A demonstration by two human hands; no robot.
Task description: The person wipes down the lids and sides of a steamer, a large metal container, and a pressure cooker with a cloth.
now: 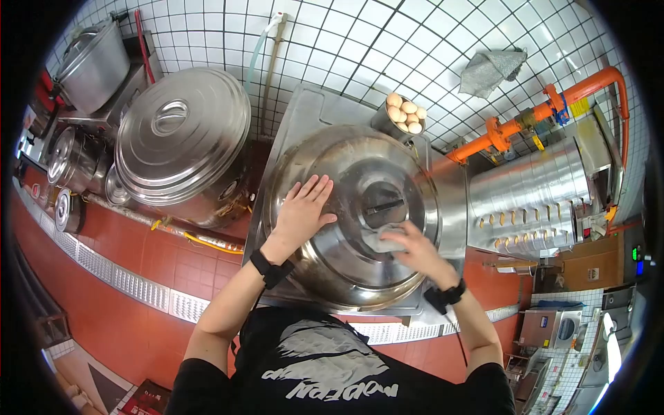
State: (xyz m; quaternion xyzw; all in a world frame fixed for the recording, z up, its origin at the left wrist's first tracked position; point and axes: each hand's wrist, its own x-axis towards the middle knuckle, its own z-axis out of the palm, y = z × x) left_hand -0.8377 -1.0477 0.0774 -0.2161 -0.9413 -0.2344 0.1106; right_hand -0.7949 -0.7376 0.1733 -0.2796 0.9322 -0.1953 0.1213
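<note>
A large round metal lid (353, 270) with a dark handle (384, 207) at its middle lies in front of me. My left hand (304, 211) rests flat on the lid's left side, fingers stretched out, holding nothing. Right of centre, just below the handle, my right hand (413, 250) presses a pale grey cloth (382, 238) against the lid. Part of the cloth is hidden under my fingers. What the lid covers cannot be seen.
Behind the lid stands a metal container of eggs (407, 114). A big lidded stockpot (183, 135) is at the left. An orange pipe (508, 135) and a stack of steel steamer drawers (529, 200) are at the right. Below is a red tiled floor (166, 249) with a metal drain grate (138, 280).
</note>
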